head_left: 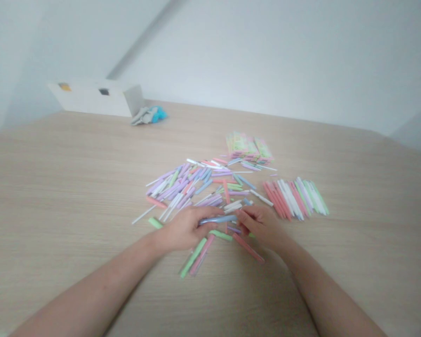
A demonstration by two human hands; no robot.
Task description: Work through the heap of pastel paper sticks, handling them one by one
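Observation:
My left hand (186, 229) grips a pale blue plastic tube (217, 219) lying crosswise above the table. My right hand (261, 227) is curled close to the tube's right end, and I cannot tell whether its fingers hold it. Below my hands lie loose green and pink tubes, including a green tube (192, 257) and a pink tube (248, 248). Beyond them spreads a loose heap of pastel tubes and thin white sticks (189, 187).
A neat row of pink, white and green tubes (294, 199) lies to the right. Stacked pastel packets (249, 147) stand behind the heap. A white box (98, 98) and a grey and blue cloth bundle (149, 115) sit at the light wood table's (73, 187) far edge.

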